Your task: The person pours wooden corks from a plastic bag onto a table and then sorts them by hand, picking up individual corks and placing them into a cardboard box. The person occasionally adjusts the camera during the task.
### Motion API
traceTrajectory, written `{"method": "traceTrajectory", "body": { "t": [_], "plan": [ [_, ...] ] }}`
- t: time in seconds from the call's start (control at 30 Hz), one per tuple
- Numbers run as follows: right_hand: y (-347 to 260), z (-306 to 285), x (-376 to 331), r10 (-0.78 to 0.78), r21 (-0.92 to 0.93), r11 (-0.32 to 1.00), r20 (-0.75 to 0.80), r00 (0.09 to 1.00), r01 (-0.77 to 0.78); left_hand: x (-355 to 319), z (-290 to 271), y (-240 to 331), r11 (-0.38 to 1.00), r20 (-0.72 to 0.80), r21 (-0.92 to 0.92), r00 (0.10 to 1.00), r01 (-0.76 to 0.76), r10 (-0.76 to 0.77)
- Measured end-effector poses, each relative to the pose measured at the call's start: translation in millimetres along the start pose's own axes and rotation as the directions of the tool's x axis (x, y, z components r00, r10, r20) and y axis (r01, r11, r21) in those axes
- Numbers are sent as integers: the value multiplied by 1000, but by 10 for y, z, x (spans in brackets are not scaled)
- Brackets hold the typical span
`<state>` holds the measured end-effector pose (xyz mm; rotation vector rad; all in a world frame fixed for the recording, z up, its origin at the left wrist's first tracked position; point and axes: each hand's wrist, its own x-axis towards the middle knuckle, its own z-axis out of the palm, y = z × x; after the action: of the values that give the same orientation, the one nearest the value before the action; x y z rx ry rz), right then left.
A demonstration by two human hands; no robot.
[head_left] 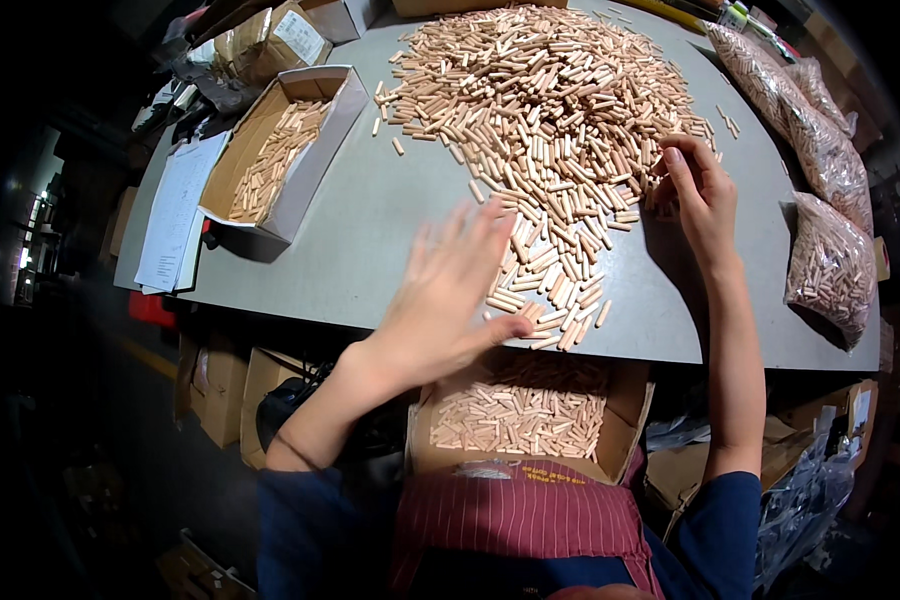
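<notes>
A large heap of short wooden dowel pins (560, 90) covers the middle of the grey table, narrowing into a tongue toward the near edge. My left hand (445, 290), blurred by motion, is over the left side of that tongue. Its fingers are spread and its thumb reaches over the pins near the edge. On the right flank of the heap is my right hand (702, 195), its fingers curled in and thumb close to the index finger. Whatever is in its fingertips is hidden. Below the table edge, in front of me, an open cardboard box (625, 420) holds many loose pins.
At the left stands a shallow white-sided box (320, 170) partly filled with pins, beside paper sheets (175, 215). Clear plastic bags of pins (830, 265) line the right side. A taped parcel (260, 45) lies far left. More cartons (215, 390) sit under the table.
</notes>
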<state>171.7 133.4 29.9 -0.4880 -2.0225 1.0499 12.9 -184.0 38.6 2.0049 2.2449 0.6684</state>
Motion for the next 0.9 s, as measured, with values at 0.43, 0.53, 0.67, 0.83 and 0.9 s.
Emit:
{"method": "traceTrajectory", "body": {
  "t": [0.43, 0.53, 0.67, 0.83, 0.9],
  "plan": [
    [16, 5, 7, 1, -2, 1000, -10, 1000, -1, -135, -36, -89, 999, -128, -31, 991, 32, -36],
    [94, -42, 8, 4, -41, 999, -10, 1000, -5, -58, -248, -5, 931, -340, -247, 924, -267, 175],
    [143, -53, 15, -10, -16, 1000, 16, 1000, 10, -52, -668, 506, 280, -482, -816, 862, -506, 154],
    [166, -88, 48, -84, -52, 995, 41, 996, 86, -595, -1825, 913, 722, 415, -609, 908, 327, -61],
    [174, -157, 39, -28, -31, 999, 78, 997, 31, -627, -1967, 1084, 894, 474, -244, 850, 376, -228]
  ]
}}
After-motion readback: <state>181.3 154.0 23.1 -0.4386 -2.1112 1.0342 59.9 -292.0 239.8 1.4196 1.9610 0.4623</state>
